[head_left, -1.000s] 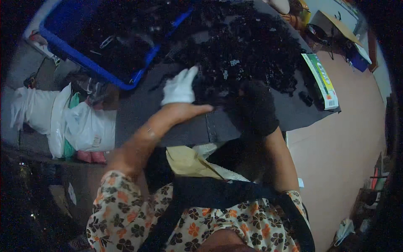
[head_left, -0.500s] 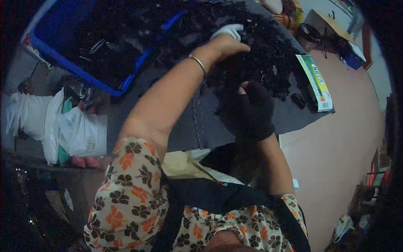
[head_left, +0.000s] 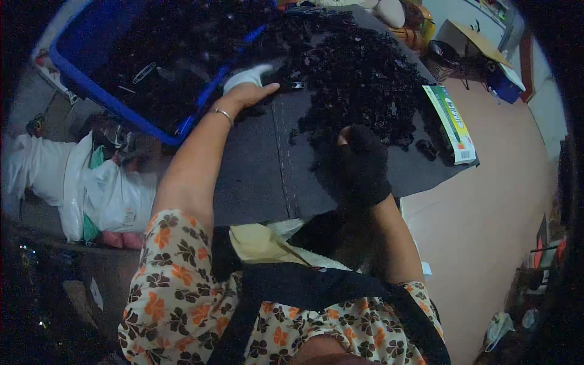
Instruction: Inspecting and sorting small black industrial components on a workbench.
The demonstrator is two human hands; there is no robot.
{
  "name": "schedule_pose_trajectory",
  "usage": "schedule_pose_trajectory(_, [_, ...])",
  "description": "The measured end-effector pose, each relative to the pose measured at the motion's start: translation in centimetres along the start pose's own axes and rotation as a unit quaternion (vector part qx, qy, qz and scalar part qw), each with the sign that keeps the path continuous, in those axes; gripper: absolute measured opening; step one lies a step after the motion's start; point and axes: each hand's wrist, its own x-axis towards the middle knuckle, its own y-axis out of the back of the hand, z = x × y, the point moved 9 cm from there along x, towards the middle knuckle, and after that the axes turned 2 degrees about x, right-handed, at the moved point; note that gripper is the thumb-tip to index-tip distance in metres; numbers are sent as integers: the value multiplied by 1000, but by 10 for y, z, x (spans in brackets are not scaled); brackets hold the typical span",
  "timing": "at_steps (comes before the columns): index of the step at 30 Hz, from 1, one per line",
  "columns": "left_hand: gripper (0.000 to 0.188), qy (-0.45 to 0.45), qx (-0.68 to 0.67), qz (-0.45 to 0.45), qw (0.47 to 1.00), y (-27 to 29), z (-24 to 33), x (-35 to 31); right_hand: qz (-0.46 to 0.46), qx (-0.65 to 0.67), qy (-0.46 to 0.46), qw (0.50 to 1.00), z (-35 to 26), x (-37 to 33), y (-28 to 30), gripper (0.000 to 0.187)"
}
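Observation:
A pile of small black parts (head_left: 359,79) spreads over the dark grey table covering (head_left: 246,164). My left hand (head_left: 246,90), with white covering over its fingers and a bangle at the wrist, is beside the near right rim of the blue bin (head_left: 115,103). Its thumb points right, apart from the fingers, and I see nothing held between them. A small black piece with a shiny end (head_left: 296,85) lies just past the thumb tip. My right hand (head_left: 366,164), in a black fingerless glove, rests at the pile's near edge. Its bare thumb tip shows; the other fingers blend into the dark parts.
A green, yellow and white box (head_left: 450,125) lies along the table's right edge. Left of the table are white plastic bags (head_left: 112,188). On the floor at the far right stand a dark wastebasket (head_left: 442,59) and a blue box (head_left: 506,87).
My left hand has moved left and nearer, from the top of the pile to the bin's rim. My right hand has barely shifted. The whole view has moved slightly.

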Motion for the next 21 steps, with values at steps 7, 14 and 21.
schedule_pose_trajectory(7, [31, -35, -180, 42, 982, 14, 8, -53, -76, 47, -36, 995, -25, 7, -5, 13])
schedule_pose_trajectory(14, [27, -170, -171, 45, 969, 34, 81, -107, -72, -50, -15, 996, -31, 4, -4, 10])
schedule_pose_trajectory(21, [36, -157, -246, 156, 944, 59, 96, -135, -6, -66, 115, 991, -49, -3, 7, 8])
